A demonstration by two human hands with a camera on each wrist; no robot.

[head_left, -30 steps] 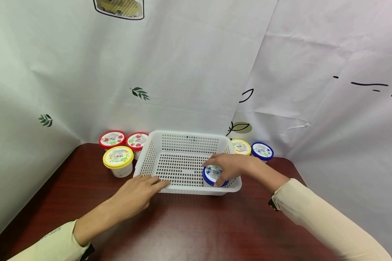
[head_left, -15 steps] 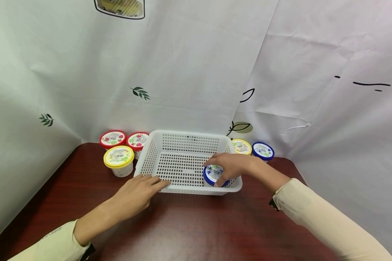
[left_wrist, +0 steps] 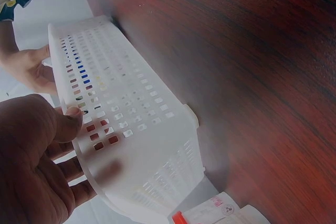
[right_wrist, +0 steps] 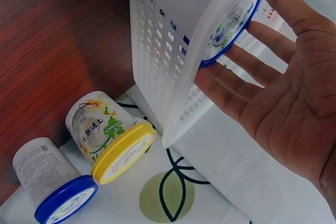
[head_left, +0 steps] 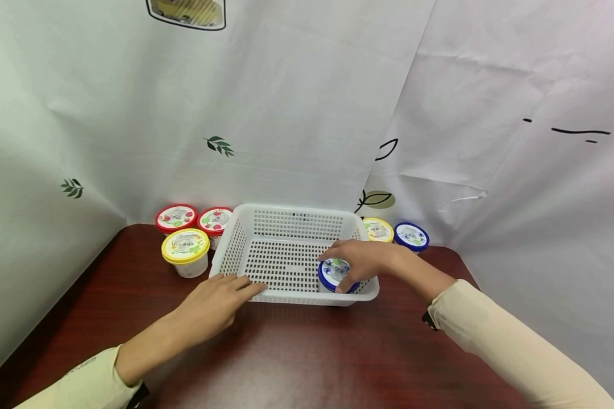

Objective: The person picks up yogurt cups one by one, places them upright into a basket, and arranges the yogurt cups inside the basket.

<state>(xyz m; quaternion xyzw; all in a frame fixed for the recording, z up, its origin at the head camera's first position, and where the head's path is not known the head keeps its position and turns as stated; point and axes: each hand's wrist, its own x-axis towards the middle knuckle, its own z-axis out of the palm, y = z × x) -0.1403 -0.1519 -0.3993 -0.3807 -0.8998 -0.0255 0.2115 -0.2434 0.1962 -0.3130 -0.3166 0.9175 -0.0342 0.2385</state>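
Observation:
A white plastic basket (head_left: 297, 296) with slotted walls sits on the table. My left hand (head_left: 216, 304) pinches its front rim near the left corner; in the left wrist view the thumb (left_wrist: 69, 121) lies on the outside wall and the fingers reach over the rim. Inside the basket's front right corner is a blue-lidded tub (head_left: 332, 271). My right hand (head_left: 360, 258) reaches over the right side and grips the tub's lid edge from above, thumb at the front and fingers behind. Its lower part is mostly hidden by the basket wall.
Left of the basket stand two red-lidded tubs (head_left: 176, 217) and a yellow-lidded tub (head_left: 185, 250). Behind its right side are another yellow-lidded tub (head_left: 378, 229) and another blue-lidded tub (head_left: 411, 236). A white printed cloth (head_left: 286, 113) hangs behind the dark red table (head_left: 307, 352).

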